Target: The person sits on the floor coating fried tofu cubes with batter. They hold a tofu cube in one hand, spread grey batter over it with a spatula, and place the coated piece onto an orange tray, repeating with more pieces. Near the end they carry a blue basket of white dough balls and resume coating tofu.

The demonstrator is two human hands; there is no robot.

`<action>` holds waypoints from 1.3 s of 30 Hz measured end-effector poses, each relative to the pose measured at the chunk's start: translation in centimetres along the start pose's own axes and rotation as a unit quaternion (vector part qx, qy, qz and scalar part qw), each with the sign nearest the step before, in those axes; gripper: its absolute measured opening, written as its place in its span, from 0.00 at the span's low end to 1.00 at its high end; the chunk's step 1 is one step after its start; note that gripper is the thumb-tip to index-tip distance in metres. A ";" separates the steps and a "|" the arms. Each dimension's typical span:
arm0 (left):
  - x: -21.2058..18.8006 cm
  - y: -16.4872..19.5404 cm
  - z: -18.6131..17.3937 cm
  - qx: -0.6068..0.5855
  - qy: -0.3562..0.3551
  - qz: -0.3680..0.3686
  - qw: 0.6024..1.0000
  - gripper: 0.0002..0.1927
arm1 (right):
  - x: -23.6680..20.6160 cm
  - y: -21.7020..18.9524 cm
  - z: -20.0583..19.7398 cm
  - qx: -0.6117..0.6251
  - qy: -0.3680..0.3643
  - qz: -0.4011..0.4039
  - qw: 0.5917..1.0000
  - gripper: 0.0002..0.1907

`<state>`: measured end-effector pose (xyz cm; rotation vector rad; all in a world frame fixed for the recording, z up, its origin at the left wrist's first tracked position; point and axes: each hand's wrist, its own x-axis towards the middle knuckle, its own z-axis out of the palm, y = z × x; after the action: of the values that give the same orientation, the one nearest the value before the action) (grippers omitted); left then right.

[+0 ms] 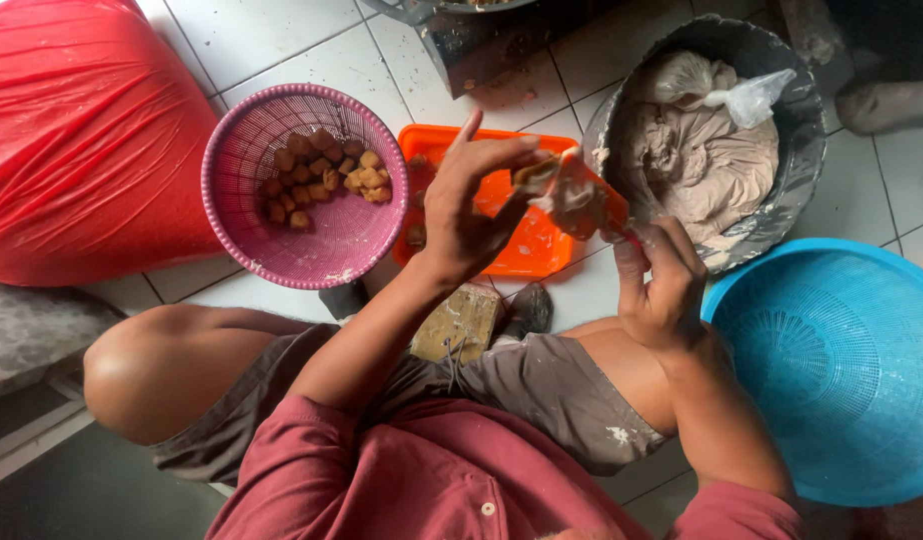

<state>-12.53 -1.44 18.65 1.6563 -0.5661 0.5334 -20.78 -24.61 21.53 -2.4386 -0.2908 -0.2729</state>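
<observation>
I'm sitting on the white tiled floor (281, 40) with my knees apart, both hands up over the orange tray (526, 250). My left hand (468, 205) has a brown fried tofu puff (533, 175) pinched between thumb and fingertips, index finger sticking up loose. My right hand (661, 285) is curled shut around the handle of an orange scraper (596, 195), and the blade has a lump of pale greyish paste on it, touching the open side of the puff. The pink plastic basket (306, 190) sits to my left, just beside the tray, with a small pile of the same fried puffs (326, 170) in it. Up on my right is the dark metal basin (801, 150) full of the greyish dough paste (696, 160), with a clear plastic bag (751, 95) lying on top. The empty-looking blue basket (841, 370) is by my right arm, and a big red plastic sack (81, 140) is off to the far left.
</observation>
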 end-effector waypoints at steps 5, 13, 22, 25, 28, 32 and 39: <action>-1.4 1.1 -0.1 -0.280 0.056 -0.069 0.956 0.35 | 0.1 1.9 0.6 0.160 -0.087 0.071 0.981 0.13; -14.3 -13.5 6.5 -0.275 0.097 -0.540 0.790 0.25 | -1.9 5.0 -0.2 0.437 -0.010 0.264 0.860 0.22; -13.0 -18.2 5.9 -0.157 0.189 -0.504 0.828 0.32 | -4.2 8.1 -2.5 0.545 0.055 0.268 0.793 0.22; -9.8 -17.7 2.2 -0.041 0.166 -0.386 0.907 0.27 | -4.6 10.4 -4.4 0.551 0.111 0.268 0.782 0.22; -10.1 -18.7 -3.9 0.174 0.154 -0.440 0.867 0.17 | -5.1 13.3 -6.3 0.552 0.185 0.274 0.766 0.20; -16.0 -20.9 -11.0 0.517 0.008 -0.403 0.755 0.41 | -6.6 18.2 -8.0 0.450 0.235 0.274 0.817 0.18; -20.5 -22.9 -11.7 0.464 -0.222 -0.644 0.566 0.31 | -8.1 28.2 -1.7 0.170 -0.031 0.479 0.860 0.10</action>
<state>-14.23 14.71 -10.02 2.6457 0.8700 -0.9046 -20.96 -48.28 4.02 -1.9515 0.7857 0.2825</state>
